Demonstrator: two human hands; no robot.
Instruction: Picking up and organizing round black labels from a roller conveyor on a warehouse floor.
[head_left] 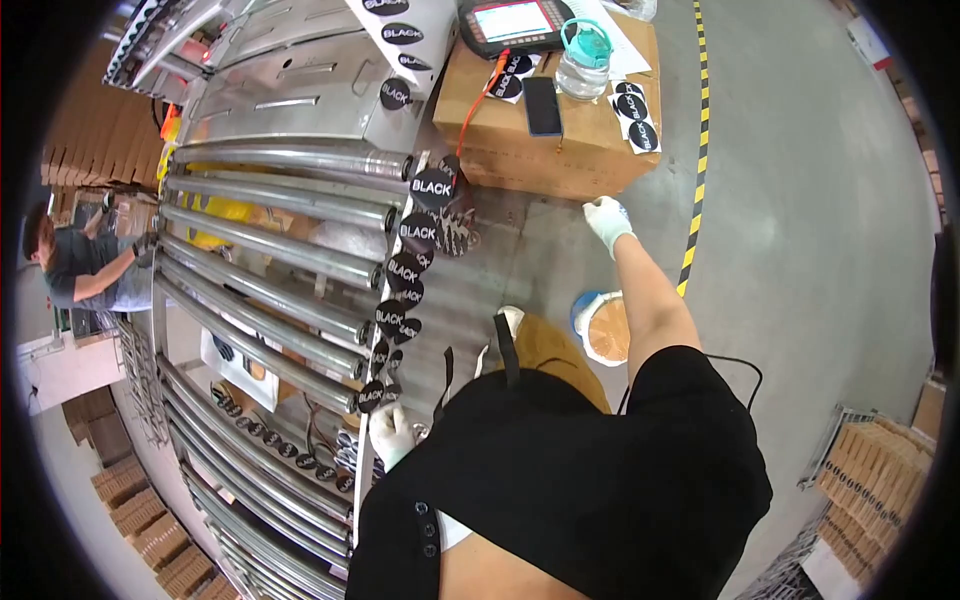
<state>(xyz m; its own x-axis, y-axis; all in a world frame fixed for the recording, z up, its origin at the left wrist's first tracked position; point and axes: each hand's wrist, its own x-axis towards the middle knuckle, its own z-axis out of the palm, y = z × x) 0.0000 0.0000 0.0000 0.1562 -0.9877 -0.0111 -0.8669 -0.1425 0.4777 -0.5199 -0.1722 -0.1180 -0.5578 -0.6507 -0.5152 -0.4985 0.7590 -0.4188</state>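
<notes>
My left hand (392,437), in a white glove, is at the side rail of the roller conveyor (290,255). Its fingers are curled beside the lowest of several round black stickers (371,396) with white lettering, which run along that rail. Whether it pinches a sticker is too small to tell. My right arm reaches forward, and my right hand (607,222), gloved in white too, is closed just off the near right corner of a cardboard box (530,165). Anything inside its fingers is hidden.
On the box lie a handheld device (515,25), a phone (542,106), a teal-lidded bottle (583,75) and sticker sheets (634,116). A round container (605,328) stands on the floor near my right arm. Across the conveyor is another person (95,265). Yellow-black tape (703,130) marks the floor.
</notes>
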